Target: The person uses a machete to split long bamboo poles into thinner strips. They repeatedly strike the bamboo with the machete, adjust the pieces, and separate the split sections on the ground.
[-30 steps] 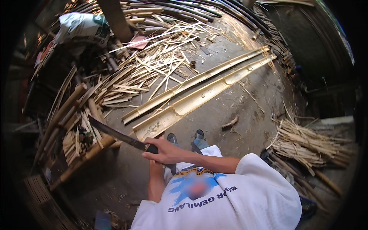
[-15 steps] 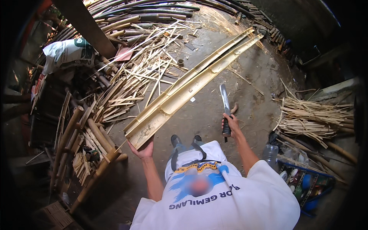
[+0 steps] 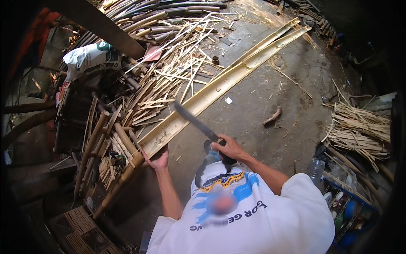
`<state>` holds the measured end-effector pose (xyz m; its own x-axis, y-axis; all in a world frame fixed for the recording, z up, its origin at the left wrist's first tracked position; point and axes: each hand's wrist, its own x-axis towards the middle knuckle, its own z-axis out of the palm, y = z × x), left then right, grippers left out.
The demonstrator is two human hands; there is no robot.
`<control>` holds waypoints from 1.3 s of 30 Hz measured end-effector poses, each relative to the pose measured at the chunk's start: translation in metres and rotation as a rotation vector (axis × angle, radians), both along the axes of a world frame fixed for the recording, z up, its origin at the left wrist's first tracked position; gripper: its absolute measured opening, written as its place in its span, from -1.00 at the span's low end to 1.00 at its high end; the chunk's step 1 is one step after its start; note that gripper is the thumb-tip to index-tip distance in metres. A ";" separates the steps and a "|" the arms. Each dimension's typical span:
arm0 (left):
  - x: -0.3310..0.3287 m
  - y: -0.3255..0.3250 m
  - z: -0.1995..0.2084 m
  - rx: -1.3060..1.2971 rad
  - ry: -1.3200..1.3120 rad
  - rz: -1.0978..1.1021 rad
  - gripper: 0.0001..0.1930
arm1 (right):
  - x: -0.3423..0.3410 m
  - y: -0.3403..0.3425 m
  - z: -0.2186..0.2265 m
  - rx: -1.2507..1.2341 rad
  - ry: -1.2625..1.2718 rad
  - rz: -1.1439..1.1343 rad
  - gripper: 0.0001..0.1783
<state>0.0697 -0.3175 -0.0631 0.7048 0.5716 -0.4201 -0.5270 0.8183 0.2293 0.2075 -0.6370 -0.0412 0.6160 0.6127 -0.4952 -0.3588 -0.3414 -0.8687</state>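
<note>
A long split bamboo pole point(image 3: 220, 91) slants from my left hand up to the far right, its hollow inner face upward. A second bamboo half point(image 3: 264, 43) lies along its far side, mostly hidden toward the near end. My left hand point(image 3: 157, 161) grips the near end of the split bamboo from below, fingers partly hidden under it. Closed around a dark handle, my right hand point(image 3: 229, 148) holds a machete point(image 3: 196, 120). The blade points up and left, its tip in front of the near bamboo half; whether it touches cannot be told.
Loose bamboo strips point(image 3: 173, 80) lie heaped beyond the bamboo, with poles point(image 3: 165, 15) behind. A bamboo frame point(image 3: 122, 178) stands at left, near a white sack point(image 3: 91, 59). At right are a strip bundle point(image 3: 361, 131), plastic bottle point(image 3: 315, 169) and blue crate point(image 3: 349, 197). A wood piece point(image 3: 272, 116) lies on the floor.
My right hand has swung the machete leftward from the right side to the bamboo. The two halves now show less gap between them near my left hand. The view has shifted somewhat.
</note>
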 end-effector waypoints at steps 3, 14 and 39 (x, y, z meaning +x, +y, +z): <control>0.009 -0.003 0.005 -0.007 -0.052 -0.020 -0.30 | -0.008 0.007 -0.013 0.142 0.254 -0.534 -0.63; 0.003 -0.014 0.026 0.213 -0.031 -0.045 -0.20 | -0.030 0.022 0.052 0.283 -0.056 -0.194 -0.52; 0.315 -0.004 0.445 0.774 -1.132 -0.349 -0.68 | -0.119 -0.041 -0.008 0.144 -0.149 -1.933 -0.78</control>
